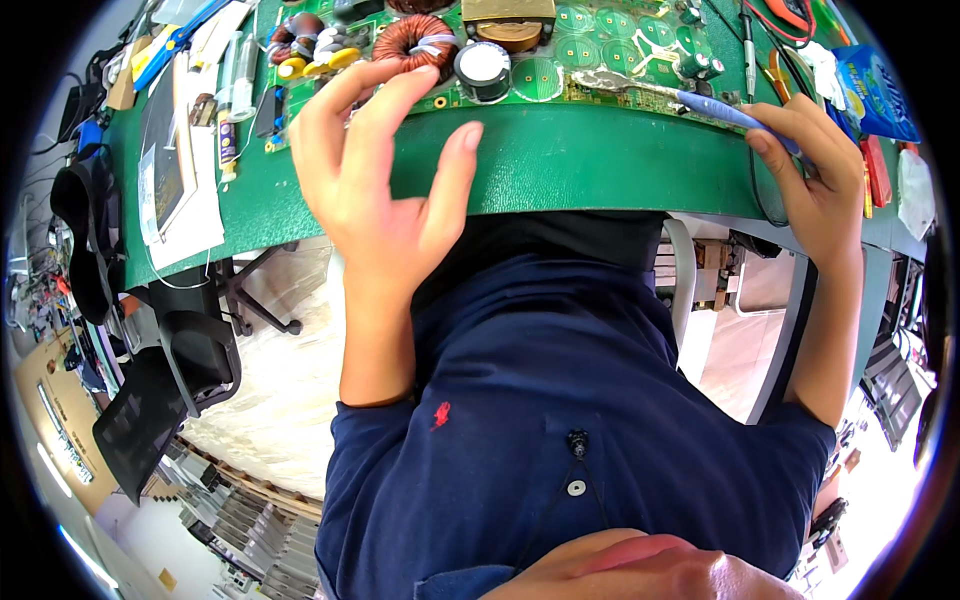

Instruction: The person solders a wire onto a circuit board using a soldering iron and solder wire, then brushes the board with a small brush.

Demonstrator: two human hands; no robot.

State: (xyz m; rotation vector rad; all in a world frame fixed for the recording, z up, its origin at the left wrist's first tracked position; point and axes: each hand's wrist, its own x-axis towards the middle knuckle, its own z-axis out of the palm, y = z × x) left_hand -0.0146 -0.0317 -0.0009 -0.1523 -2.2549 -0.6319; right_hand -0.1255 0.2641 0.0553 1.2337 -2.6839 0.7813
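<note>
A large green circuit board (620, 98) lies across the far part of the green mat. My left hand (380, 170) is over its near left edge, fingers stretched and thumb apart, holding nothing. Its fingertips overlap a copper-wound ring coil (414, 42); whether they touch it I cannot tell. Just right of the coil stands a black round capacitor (483, 70) with a white top. In my right hand (815, 170), closed between thumb and fingers, is a slim tool with a blue handle (715, 108). Its pale, smeared flat tip points left over bare round spots on the board.
Syringe-like tubes (240, 75), papers (190, 215) and a blue-handled tool (180, 40) lie at the left. On the right are a soldering-iron-like pen (749, 55), cables and a blue packet (876, 92). A black office chair (165, 390) stands at the lower left.
</note>
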